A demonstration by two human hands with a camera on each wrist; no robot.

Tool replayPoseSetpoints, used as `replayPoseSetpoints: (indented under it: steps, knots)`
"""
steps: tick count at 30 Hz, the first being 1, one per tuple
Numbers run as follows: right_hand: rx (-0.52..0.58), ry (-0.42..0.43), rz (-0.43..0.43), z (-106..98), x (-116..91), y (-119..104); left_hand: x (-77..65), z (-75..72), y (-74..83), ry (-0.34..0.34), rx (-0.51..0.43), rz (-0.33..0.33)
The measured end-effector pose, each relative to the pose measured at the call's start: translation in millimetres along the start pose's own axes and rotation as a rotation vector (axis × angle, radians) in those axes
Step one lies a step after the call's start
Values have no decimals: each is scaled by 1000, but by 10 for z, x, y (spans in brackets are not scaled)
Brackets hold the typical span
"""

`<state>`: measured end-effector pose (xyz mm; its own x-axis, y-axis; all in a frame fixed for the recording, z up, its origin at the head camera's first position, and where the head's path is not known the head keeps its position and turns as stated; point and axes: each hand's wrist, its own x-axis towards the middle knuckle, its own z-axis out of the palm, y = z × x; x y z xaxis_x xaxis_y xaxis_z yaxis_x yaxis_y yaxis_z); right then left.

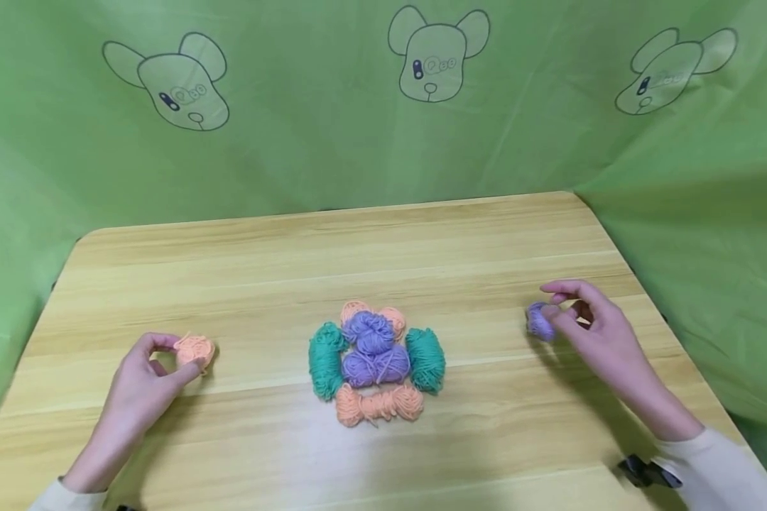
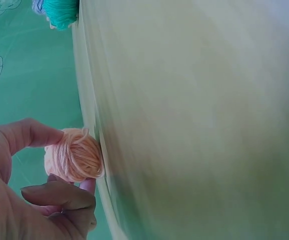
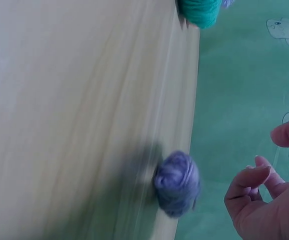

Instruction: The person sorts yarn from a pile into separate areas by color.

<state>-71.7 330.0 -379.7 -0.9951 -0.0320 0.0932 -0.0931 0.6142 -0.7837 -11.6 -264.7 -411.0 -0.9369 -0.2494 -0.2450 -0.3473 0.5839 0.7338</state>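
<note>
My left hand (image 1: 142,387) pinches a small peach yarn ball (image 1: 194,350) between thumb and fingers at the table's left. In the left wrist view this yarn ball (image 2: 74,155) sits right at the table surface. On the right side, a purple yarn ball (image 1: 540,322) lies on the table by my right hand (image 1: 596,333). The right wrist view has a gap between this purple ball (image 3: 177,184) and the hand (image 3: 274,195), whose thumb and fingers are parted and hold nothing.
Mid-table is a cluster of yarn: a green skein (image 1: 327,360) on the left, another green skein (image 1: 425,360) on the right, purple skeins (image 1: 376,365) between them and a long peach skein (image 1: 380,405) in front. A green curtain (image 1: 307,156) hangs behind the wooden table (image 1: 262,262).
</note>
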Motion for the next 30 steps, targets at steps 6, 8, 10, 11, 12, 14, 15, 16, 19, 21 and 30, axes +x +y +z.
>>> replayPoseSetpoints:
  steps: [6,8,10,11,12,14,15,16,19,21,30]
  knots:
    - [42,-65,-27,118,28,-81,-10,14,-8,21,9,24]
    - [54,-84,-37,161,32,-111,-10,17,-10,26,5,35]
    - [62,-96,-49,200,35,-146,-10,19,-10,25,1,46]
    - [64,-100,-53,219,37,-169,-11,19,-10,24,-1,50]
    - [66,-103,-59,237,42,-192,-11,20,-12,23,-2,54]
    - [70,-109,-71,268,55,-241,-16,23,-12,19,0,59]
    - [73,-112,-78,282,64,-265,-19,27,-11,18,1,62]
    - [77,-114,-85,299,70,-288,-23,29,-12,18,1,66]
    - [93,-125,-98,351,88,-348,-36,35,-6,17,-4,72]
    - [112,-136,-101,388,104,-383,-43,34,0,18,-13,75]
    - [130,-169,-118,542,189,-530,-81,10,43,18,-14,61]
